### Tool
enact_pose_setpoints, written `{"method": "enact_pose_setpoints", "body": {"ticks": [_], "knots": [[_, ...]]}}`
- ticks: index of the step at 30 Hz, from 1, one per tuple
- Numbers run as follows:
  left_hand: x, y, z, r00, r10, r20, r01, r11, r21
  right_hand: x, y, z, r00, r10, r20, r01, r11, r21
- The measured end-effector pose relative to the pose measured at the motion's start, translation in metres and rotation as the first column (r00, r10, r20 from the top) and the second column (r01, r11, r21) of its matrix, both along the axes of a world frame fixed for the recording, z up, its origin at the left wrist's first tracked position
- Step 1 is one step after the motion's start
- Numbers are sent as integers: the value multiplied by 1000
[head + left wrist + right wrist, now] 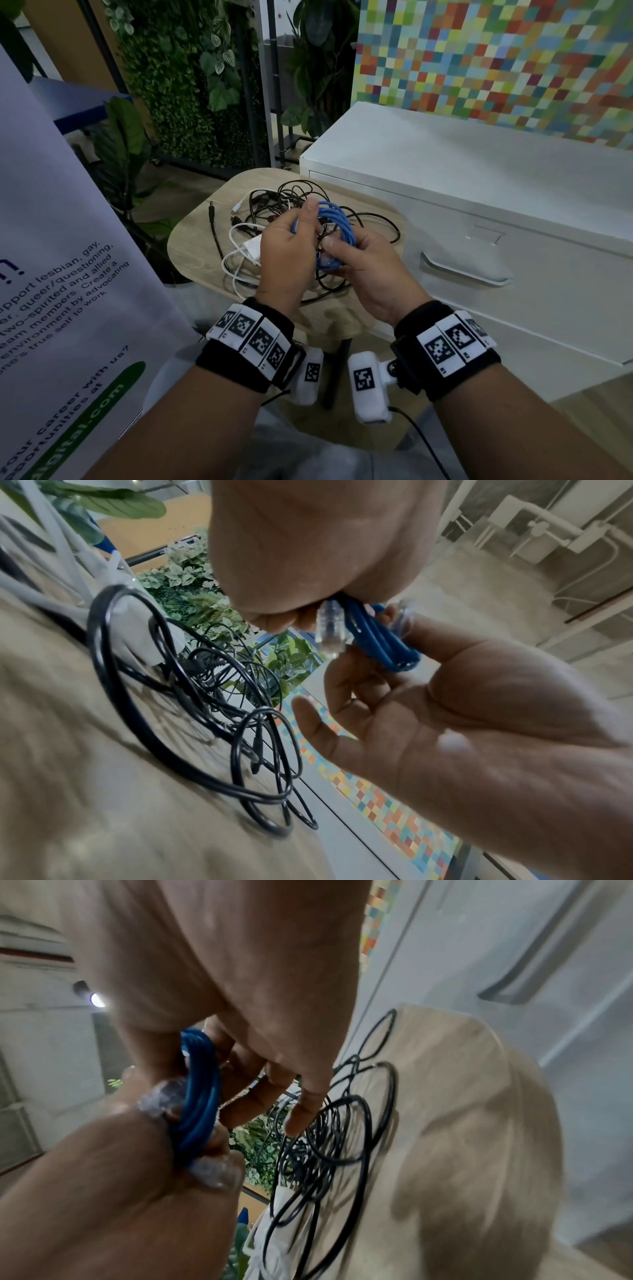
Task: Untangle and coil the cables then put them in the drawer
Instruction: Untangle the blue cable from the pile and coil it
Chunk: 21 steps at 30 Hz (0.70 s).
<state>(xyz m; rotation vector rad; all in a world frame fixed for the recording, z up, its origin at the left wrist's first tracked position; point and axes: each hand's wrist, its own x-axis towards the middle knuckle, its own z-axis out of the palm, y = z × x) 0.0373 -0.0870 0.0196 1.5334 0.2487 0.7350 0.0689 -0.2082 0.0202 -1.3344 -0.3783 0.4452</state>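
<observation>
A coiled blue network cable [337, 219] with clear plugs is held above the small wooden table [191, 246]. My left hand [301, 233] grips one side of the coil. My right hand [337, 255] pinches the other side, thumb on top. In the left wrist view one clear plug [330, 627] sticks out beside the blue cable [380, 639]. The right wrist view shows the blue cable [200, 1093] and a clear plug [162, 1100] between both hands. Under them lie tangled black cables [363, 219] and a white charger with its cable [245, 251]. The white drawer cabinet [513, 192] stands to the right, shut.
The drawer handle [462, 272] faces me at the right. A printed banner [61, 274] stands close on the left. Plants [178, 85] fill the back behind the table. A black plug end [212, 209] lies near the table's left edge.
</observation>
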Motion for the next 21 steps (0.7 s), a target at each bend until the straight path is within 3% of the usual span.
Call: {"method": "enact_pose_setpoints", "body": {"ticks": [4, 10, 18, 21], "knots": [[-5, -9, 5, 998, -56, 18, 56, 998, -33, 5, -2, 5, 996, 47, 81, -37, 992, -122], [-2, -7, -3, 997, -79, 5, 78, 996, 33, 10, -6, 11, 993, 115, 19, -107, 961, -257], [-3, -1, 2, 987, -135, -87, 138, 990, 23, 6, -5, 9, 988, 60, 145, -17, 960, -279], [-4, 0, 4, 983, -154, -102, 154, 988, -5, 6, -6, 10, 993, 76, 90, -52, 968, -245]]}}
